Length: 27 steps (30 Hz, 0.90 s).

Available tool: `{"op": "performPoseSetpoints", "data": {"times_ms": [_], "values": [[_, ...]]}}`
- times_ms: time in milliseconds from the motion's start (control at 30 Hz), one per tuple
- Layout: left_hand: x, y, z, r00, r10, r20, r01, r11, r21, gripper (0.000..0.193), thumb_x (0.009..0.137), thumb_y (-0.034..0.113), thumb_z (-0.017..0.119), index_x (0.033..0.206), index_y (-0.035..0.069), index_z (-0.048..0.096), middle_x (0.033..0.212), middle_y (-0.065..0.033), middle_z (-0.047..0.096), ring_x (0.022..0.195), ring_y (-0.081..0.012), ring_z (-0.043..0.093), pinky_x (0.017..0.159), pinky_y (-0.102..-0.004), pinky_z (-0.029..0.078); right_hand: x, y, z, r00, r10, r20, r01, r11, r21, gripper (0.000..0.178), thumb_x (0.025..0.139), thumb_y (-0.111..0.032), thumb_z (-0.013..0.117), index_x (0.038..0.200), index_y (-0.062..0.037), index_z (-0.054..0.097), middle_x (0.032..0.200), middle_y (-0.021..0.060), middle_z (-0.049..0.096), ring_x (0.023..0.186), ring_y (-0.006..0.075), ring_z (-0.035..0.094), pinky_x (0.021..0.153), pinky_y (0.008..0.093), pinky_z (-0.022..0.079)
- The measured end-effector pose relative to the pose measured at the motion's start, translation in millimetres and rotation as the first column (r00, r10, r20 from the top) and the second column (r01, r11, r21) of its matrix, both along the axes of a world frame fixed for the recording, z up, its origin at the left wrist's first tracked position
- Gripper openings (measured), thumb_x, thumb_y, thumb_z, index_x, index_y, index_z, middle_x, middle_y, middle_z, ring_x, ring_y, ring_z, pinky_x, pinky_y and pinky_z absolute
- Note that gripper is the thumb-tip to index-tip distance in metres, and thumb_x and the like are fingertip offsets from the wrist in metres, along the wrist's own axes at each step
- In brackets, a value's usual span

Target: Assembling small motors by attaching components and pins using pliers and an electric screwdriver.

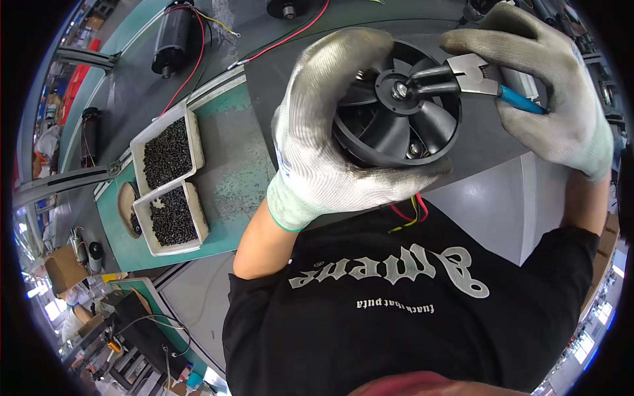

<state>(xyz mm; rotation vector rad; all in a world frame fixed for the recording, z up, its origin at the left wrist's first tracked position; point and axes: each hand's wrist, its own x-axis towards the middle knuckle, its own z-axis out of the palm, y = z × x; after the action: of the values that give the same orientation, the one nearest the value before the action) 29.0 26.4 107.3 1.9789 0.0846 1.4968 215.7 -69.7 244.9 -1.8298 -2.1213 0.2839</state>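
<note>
Over the dark mat (264, 92), the gloved left hand (317, 135) curls wide round the black fan (386, 135), gripping its rim; the half-curled right hand (558, 86) holds blue-handled pliers (472, 74), tips at the hub (388, 99).

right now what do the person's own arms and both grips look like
The left grip and right grip wear off-white knit gloves, smudged dark grey at the fingers, with pale green cuffs; the left one has a brighter green edge. Small bluish markings show. The forearms are bare up to short black sleeves.
</note>
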Motion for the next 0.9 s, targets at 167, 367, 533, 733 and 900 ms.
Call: {"op": "performPoseSetpoints", "data": {"times_ms": [167, 367, 533, 733, 900], "values": [[-4, -10, 0, 0.995, -0.095, 0.019, 0.096, 0.995, -0.019, 0.077, 0.059, 0.025, 0.089, 0.119, -0.007, 0.052, 0.115, -0.0213, 0.056, 0.108, -0.0323, 0.058, 0.087, -0.0446, 0.053, -8, -9, 1, 0.995, -0.075, -0.073, 0.064, 0.988, -0.141, 0.054, 0.062, 0.000, 0.052, 0.114, 0.0022, 0.063, 0.111, 0.0166, 0.061, 0.105, 0.0254, 0.062, 0.089, 0.0360, 0.049], [-15, -13, -3, 0.999, 0.032, -0.023, -0.031, 0.999, 0.019, 0.081, 0.045, 0.028, 0.096, 0.106, -0.007, 0.057, 0.105, -0.0197, 0.060, 0.100, -0.0303, 0.061, 0.088, -0.0426, 0.050, 28, 29, -18, 0.932, 0.276, -0.236, -0.234, 0.953, 0.193, 0.043, 0.068, -0.005, 0.062, 0.111, 0.0000, 0.064, 0.096, 0.0154, 0.061, 0.088, 0.0250, 0.059, 0.072, 0.0349, 0.047], [-11, 1, 9, 0.992, -0.097, -0.084, 0.094, 0.995, -0.036, 0.099, 0.042, 0.035, 0.097, 0.117, -0.008, 0.048, 0.108, -0.0223, 0.060, 0.100, -0.0283, 0.062, 0.091, -0.0405, 0.050, 136, 28, -158, 0.958, -0.183, 0.223, 0.070, 0.899, 0.433, 0.047, 0.082, -0.017, 0.067, 0.127, -0.0088, 0.056, 0.122, 0.0213, 0.057, 0.113, 0.0372, 0.056, 0.095, 0.0401, 0.045], [-17, 8, 8, 0.989, -0.054, -0.139, 0.048, 0.998, -0.040, 0.099, 0.051, 0.040, 0.089, 0.128, -0.006, 0.047, 0.123, -0.0255, 0.054, 0.109, -0.0347, 0.058, 0.092, -0.0448, 0.049, -15, -15, -183, 0.919, -0.129, -0.373, 0.222, 0.950, 0.218, 0.075, 0.067, -0.033, 0.078, 0.131, -0.0036, 0.051, 0.128, 0.0217, 0.053, 0.120, 0.0362, 0.051, 0.101, 0.0440, 0.042], [4, -25, 42, 0.980, 0.091, 0.178, -0.126, 0.973, 0.195, 0.047, 0.066, 0.037, 0.076, 0.097, 0.004, 0.061, 0.104, -0.0193, 0.055, 0.088, -0.0339, 0.057, 0.069, -0.0437, 0.048, -32, 21, -216, -0.318, -0.265, -0.910, -0.041, 0.963, -0.267, 0.078, 0.073, -0.035, 0.077, 0.135, -0.0018, 0.043, 0.126, 0.0172, 0.055, 0.117, 0.0278, 0.055, 0.096, 0.0429, 0.047]]}}
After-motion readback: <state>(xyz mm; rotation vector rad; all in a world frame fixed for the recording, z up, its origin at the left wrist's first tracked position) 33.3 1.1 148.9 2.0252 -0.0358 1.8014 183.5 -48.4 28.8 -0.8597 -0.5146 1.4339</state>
